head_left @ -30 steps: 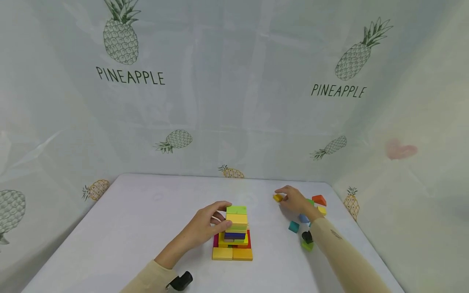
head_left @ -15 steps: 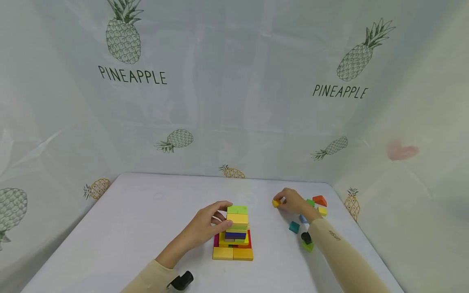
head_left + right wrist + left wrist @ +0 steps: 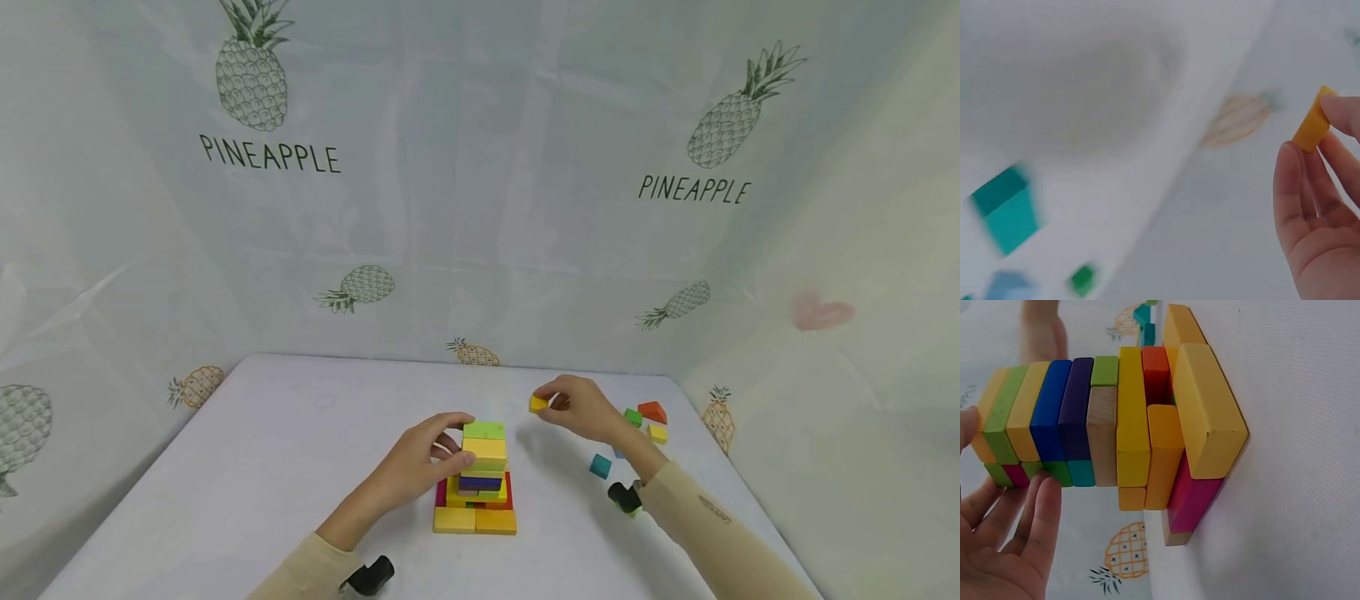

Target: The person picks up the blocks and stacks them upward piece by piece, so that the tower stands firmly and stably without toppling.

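Observation:
A tower of colourful wooden blocks (image 3: 484,462) stands mid-table, with lime green and yellow at its top and several flat blocks forming a wider base. My left hand (image 3: 420,458) rests its fingers on the tower's upper left side, thumb near the front edge. In the left wrist view, the fingertips (image 3: 1047,487) lie against green block ends. Off to the right, my right hand (image 3: 585,408) pinches a small yellow block (image 3: 1314,125) between thumb and fingertips, raised over the table.
Loose blocks lie at the right: a teal block (image 3: 600,466), a green block (image 3: 633,417), a red-orange block (image 3: 652,412) and a yellow block (image 3: 657,433). The white table (image 3: 337,417) ends at a pineapple-print curtain (image 3: 480,208).
My right hand has taken hold of the small yellow block, lifted it and carried it left toward the tower. My left hand stays in place at the tower.

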Demonstrator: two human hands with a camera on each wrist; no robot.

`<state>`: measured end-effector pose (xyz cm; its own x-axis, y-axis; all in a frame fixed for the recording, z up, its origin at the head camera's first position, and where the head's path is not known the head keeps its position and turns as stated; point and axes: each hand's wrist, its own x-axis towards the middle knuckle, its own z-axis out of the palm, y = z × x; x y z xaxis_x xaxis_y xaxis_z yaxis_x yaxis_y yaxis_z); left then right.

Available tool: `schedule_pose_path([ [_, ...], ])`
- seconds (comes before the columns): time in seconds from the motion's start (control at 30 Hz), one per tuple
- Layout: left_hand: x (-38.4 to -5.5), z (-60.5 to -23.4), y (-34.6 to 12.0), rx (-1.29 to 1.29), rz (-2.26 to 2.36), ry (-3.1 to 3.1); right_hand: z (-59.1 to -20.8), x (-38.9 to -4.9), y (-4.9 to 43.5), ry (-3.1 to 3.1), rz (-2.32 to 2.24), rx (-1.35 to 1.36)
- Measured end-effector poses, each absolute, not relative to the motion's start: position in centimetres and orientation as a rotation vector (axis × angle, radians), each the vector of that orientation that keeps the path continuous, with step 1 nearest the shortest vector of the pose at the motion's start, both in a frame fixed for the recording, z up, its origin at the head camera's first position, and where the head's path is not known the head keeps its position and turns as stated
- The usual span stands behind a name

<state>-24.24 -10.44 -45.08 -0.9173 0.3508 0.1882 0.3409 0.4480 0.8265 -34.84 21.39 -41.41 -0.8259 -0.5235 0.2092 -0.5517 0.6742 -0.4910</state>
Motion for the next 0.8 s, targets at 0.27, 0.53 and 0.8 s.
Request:
schedule_pose_path([
  [0.27,-24.4,-45.0,-10.7,0.635,1.548,2.654,-37.4,-29.9,16.2,-2.635,0.948,1.190],
  [0.53,-24.3,-45.0,-10.6,0.672,1.564,2.635,-38.0,-28.7,14.2,-2.620,0.992,1.235],
  [0.8,-24.1,-45.0,-10.7,0.685,1.564,2.648,-39.0,-29.0,14.2,-2.640,1.031,1.209],
])
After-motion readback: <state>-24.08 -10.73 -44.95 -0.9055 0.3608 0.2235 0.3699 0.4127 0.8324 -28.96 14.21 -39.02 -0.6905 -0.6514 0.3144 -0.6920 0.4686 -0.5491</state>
